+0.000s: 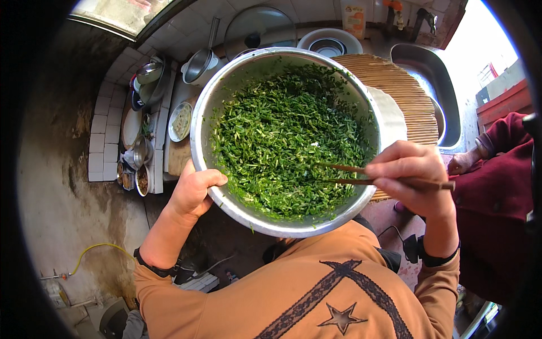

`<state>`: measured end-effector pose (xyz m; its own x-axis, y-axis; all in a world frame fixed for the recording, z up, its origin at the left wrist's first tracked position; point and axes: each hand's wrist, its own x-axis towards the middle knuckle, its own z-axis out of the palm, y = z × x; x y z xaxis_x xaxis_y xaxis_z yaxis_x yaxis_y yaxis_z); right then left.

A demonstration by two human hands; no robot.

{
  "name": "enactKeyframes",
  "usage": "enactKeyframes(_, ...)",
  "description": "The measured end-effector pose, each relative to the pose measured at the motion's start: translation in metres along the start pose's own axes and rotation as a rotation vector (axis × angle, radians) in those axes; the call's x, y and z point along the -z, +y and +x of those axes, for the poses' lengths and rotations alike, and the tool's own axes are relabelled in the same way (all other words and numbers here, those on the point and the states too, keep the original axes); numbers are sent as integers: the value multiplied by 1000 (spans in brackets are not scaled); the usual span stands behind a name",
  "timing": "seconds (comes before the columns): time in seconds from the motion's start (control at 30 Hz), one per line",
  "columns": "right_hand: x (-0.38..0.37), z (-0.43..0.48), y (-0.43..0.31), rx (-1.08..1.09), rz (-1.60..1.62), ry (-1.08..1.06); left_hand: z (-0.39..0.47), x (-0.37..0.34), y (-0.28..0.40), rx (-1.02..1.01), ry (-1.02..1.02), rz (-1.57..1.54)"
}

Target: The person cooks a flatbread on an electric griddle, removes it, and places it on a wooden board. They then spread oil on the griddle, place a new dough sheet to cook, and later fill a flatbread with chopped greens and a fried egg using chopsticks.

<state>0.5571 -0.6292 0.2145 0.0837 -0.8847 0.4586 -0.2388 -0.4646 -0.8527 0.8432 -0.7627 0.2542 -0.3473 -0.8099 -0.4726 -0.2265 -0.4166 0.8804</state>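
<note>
A large metal bowl is held up before my chest, filled with finely chopped green leaves, which look like chives. My left hand grips its rim at the lower left, thumb over the edge. Between the fingers of my right hand is a pair of wooden chopsticks. Their tips reach into the greens at the right side of the bowl and are partly buried. A small white bit lies on the greens. Stray green pieces cling to the inner wall and rim.
Behind the bowl, a round slatted mat lies beside a metal sink. A glass lid, a pot with a strainer and a plate of food stand at the back left. A person in a dark red coat stands at right.
</note>
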Motion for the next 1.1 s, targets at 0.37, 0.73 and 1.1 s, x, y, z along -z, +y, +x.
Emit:
enactKeyframes(0.37, -60, 66, 27, 335, 2, 66, 14, 1, 29, 116, -41, 57)
enactKeyframes(0.73, -36, 18, 50, 109, -237, 405, 14, -10, 34, 138, -87, 169)
enactKeyframes(1.1, -62, -7, 83, 289, -532, 311, 23, -24, 55, 170, -60, 319)
